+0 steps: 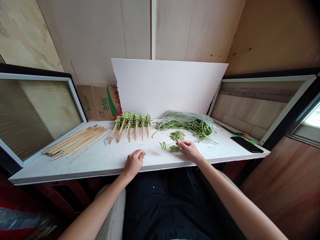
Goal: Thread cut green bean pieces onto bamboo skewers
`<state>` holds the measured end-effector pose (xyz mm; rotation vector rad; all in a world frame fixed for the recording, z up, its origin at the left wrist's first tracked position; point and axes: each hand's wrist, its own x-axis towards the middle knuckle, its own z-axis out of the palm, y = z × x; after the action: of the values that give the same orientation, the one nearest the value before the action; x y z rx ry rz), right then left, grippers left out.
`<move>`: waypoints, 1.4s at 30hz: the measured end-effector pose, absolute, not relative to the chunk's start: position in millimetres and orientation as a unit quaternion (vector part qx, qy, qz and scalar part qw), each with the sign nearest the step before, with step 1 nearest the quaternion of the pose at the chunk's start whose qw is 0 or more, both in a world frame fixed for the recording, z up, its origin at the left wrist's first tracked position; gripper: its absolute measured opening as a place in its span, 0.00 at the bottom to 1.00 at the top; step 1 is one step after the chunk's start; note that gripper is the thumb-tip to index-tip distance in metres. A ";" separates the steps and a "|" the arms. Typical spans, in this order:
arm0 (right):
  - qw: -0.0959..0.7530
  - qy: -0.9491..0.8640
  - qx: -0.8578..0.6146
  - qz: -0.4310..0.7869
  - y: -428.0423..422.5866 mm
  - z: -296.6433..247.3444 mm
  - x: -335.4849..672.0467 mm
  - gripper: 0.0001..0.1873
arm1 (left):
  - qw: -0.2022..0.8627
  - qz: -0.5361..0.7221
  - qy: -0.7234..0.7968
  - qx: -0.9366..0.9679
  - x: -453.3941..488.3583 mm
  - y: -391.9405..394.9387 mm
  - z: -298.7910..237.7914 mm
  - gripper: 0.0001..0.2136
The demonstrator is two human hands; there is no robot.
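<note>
My left hand (135, 161) is closed in a loose fist over the front of the white table (100, 166); whatever it holds, if anything, is hidden. To the right, my right hand (188, 150) has thumb and fingers pinched together, and what lies between them is too small to make out. Just left of its fingertips is a small stack of cut green bean pieces (174, 149). A few separate bean pieces (163, 146) lie further left. Behind them is a heap of short bean pieces (177, 135).
Bean skewers (136, 120) are stacked at the back. Bare bamboo skewers (77, 141) lie left, before a cardboard box (97, 103). Long green beans (185, 125) spill from a plastic bag (192, 116). A black phone (246, 144) rests at right. A white board (167, 86) stands behind.
</note>
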<state>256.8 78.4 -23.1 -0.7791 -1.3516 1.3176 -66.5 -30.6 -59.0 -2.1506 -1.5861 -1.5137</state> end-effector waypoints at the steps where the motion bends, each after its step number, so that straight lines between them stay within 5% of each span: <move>1: 0.523 -0.565 -0.328 0.547 78.4 -23.7 255.6 0.21 | 0.032 -0.496 -0.518 -0.697 -66.8 -30.4 -59.0 0.10; 21: 0.579 -0.589 -0.369 0.426 51.2 -9.0 233.8 0.23 | 0.012 -0.510 -0.542 -0.668 -70.8 -28.1 -60.7 0.10; 42: 0.572 -0.582 -0.371 0.443 44.5 -7.3 228.1 0.26 | 0.002 -0.519 -0.536 -0.666 -70.8 -29.4 -57.8 0.10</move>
<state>228.1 44.5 -7.3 -0.8706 -1.3646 1.0379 -70.8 -29.4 -57.8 -2.0882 -1.6822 -1.6289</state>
